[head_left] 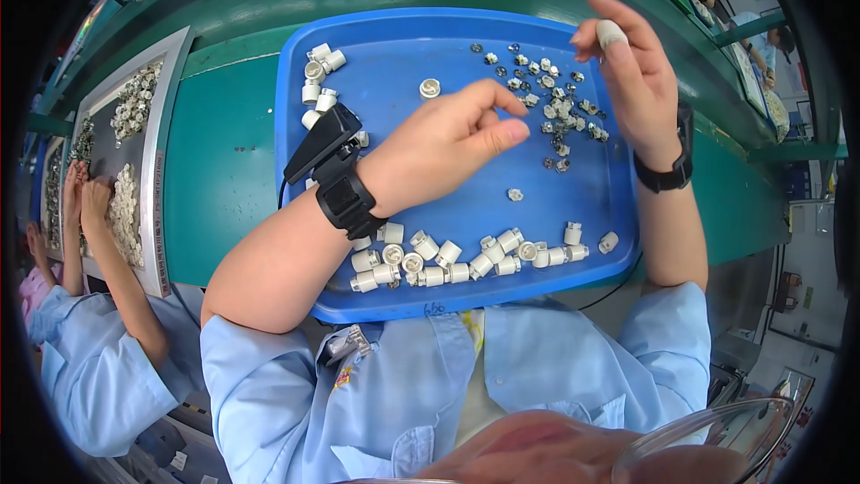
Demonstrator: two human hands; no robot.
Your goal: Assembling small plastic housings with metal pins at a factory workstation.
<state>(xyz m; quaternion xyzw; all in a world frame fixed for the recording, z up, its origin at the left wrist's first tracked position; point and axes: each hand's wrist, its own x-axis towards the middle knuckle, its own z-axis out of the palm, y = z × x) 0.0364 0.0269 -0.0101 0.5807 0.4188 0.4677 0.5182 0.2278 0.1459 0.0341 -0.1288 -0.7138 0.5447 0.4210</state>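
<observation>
- Blue plastic makes up the wide tray [403,52], in which small metal-and-white parts [560,109] are scattered toward the far right, between the two hands.
- The left hand [439,143] is held over the middle of the tray, with the cluster just right of its fingertips; thumb and index finger are parted and released.
- The right hand [640,94] is raised at the tray's right edge, beside the cluster, its fingers bent; whether anything is grasped cannot be told. One digit is covered by a pale sleeve [612,34].
- White cylinders [449,253] are strewn along the near side, and more are grouped at the far left, partly blocked by a black device [324,143] worn on the left wrist.
- One round white piece [430,88] is set apart beyond the left hand.
- At left, a metal-framed tray [159,170] of parts is being worked by a co-worker's hands [94,202].
- The left hand's remaining fingers are hidden; the smallest parts are hard to make out.
</observation>
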